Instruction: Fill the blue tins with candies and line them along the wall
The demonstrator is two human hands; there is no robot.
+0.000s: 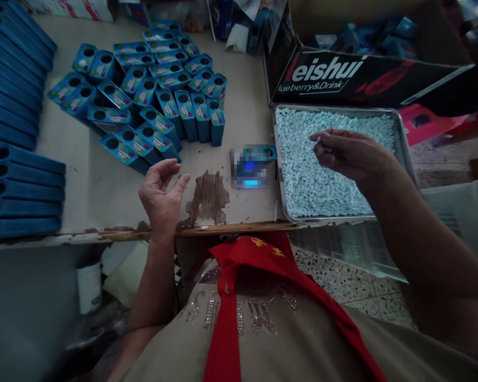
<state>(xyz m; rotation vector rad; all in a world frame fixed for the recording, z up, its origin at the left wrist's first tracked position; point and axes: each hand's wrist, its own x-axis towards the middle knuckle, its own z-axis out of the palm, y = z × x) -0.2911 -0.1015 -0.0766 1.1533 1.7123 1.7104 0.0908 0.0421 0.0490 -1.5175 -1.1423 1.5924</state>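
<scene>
My right hand [346, 156] is over a metal tray [408, 159] filled with small pale-blue pellets [314, 185]. Its thumb and fingers are pinched together, with what look like a few of these pellets at the tips. My left hand [163, 188] hovers near the table's front edge, fingers curved and thumb apart, holding nothing. Just beyond it stand many small blue boxes [121, 148], upright in a loose group, each with a round dark hole in its printed top. A pixelated patch hides most of a thing [249, 167] lying between the hands and the tray.
Blue boxes [19, 196] are stacked in rows along the table's left side. Behind the tray, an open black carton [326, 74] holds more blue boxes. The wooden table edge [207, 229] runs in front of me. A pink plastic item [426, 122] lies right of the tray.
</scene>
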